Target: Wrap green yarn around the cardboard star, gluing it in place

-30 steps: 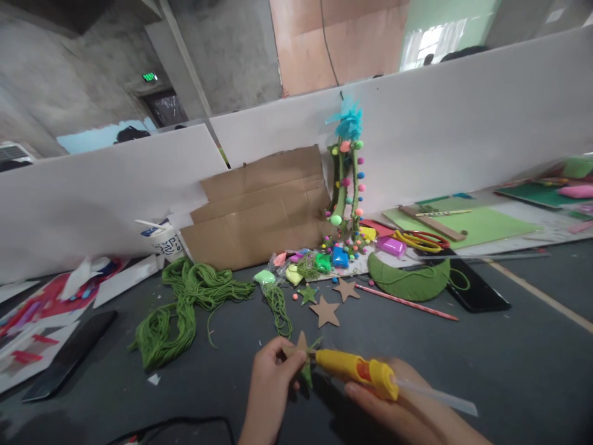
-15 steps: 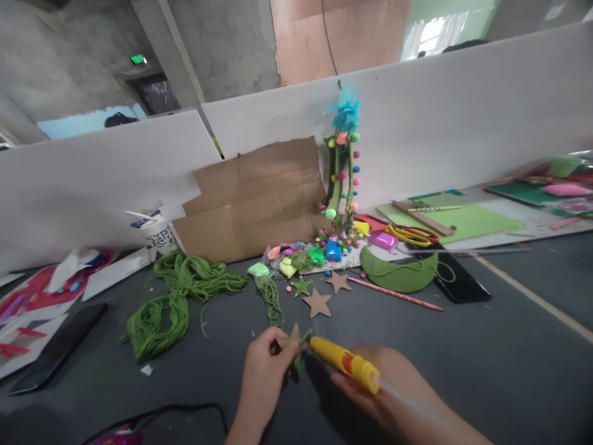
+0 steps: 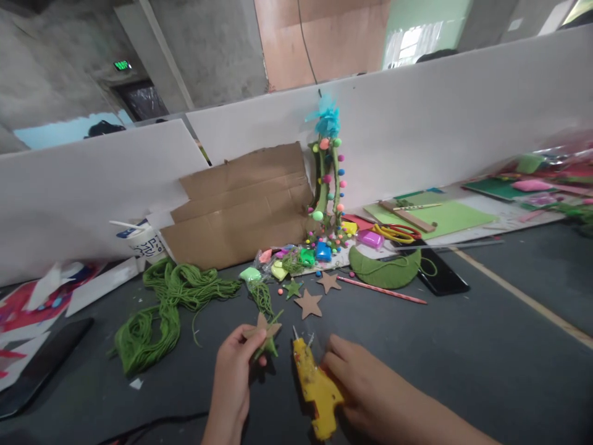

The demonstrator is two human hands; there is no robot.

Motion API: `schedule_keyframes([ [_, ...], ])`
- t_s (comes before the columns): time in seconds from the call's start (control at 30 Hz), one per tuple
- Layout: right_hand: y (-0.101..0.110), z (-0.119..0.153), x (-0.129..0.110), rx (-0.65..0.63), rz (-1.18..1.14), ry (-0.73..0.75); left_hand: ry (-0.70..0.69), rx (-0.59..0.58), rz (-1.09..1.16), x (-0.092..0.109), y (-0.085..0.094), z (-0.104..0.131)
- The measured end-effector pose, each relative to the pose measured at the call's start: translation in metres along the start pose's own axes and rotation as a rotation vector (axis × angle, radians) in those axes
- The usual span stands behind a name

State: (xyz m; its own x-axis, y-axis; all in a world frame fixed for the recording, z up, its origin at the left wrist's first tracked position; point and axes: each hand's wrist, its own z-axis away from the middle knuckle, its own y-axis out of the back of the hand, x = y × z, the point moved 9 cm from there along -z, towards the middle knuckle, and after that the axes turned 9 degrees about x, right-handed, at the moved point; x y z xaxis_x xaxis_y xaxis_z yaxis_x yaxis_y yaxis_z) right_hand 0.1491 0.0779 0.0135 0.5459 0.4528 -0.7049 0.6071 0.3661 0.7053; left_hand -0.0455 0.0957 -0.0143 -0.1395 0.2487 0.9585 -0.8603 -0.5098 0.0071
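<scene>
Tbl (image 3: 463, 346), 2 bare stars (image 3: 308, 304) — L grip (image 3: 234, 358) on 1 part-green star (image 3: 270, 329), R grip (image 3: 353, 371) by 1 glue-gun (image 3: 311, 378) — hold unclear

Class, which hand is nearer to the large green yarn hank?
Left: the left hand is to the lower right of the yarn hank; the right hand is farther right, by the hot glue gun.

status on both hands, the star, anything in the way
Left hand gripping cardboard star, part-wrapped in green yarn. Right hand beside yellow glue gun, contact unclear. Glue gun between hands; loose stars beyond.
</scene>
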Motion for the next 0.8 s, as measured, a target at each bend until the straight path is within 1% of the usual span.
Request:
schedule_keyframes([
  [0.07, 0.003, -0.002, -0.003, 0.02, -0.032, 0.031, 0.018, -0.036, 0.012, -0.001, -0.005, 0.004],
  [0.17, 0.015, -0.007, -0.005, 0.104, -0.167, 0.045, 0.049, -0.109, 0.013, -0.005, -0.015, 0.012],
  [0.23, 0.023, -0.01, 0.002, 0.183, -0.26, -0.038, 0.074, -0.163, 0.014, -0.01, -0.025, 0.019],
  [0.3, 0.025, -0.011, 0.013, 0.227, -0.326, -0.154, 0.101, -0.218, 0.011, -0.016, -0.035, 0.027],
  [0.37, 0.021, -0.012, 0.02, 0.217, -0.379, -0.228, 0.112, -0.253, 0.013, -0.02, -0.042, 0.035],
  [0.4, 0.019, -0.013, 0.02, 0.201, -0.404, -0.233, 0.116, -0.266, 0.011, -0.021, -0.045, 0.038],
  [0.5, 0.018, -0.014, 0.015, 0.186, -0.446, -0.174, 0.119, -0.288, -0.002, -0.024, -0.049, 0.043],
  [0.6, 0.019, -0.015, 0.011, 0.198, -0.434, -0.114, 0.114, -0.306, -0.021, -0.025, -0.051, 0.043],
  [0.8, 0.025, -0.018, 0.007, 0.295, -0.291, -0.008, 0.09, -0.324, -0.053, -0.026, -0.051, 0.04],
])
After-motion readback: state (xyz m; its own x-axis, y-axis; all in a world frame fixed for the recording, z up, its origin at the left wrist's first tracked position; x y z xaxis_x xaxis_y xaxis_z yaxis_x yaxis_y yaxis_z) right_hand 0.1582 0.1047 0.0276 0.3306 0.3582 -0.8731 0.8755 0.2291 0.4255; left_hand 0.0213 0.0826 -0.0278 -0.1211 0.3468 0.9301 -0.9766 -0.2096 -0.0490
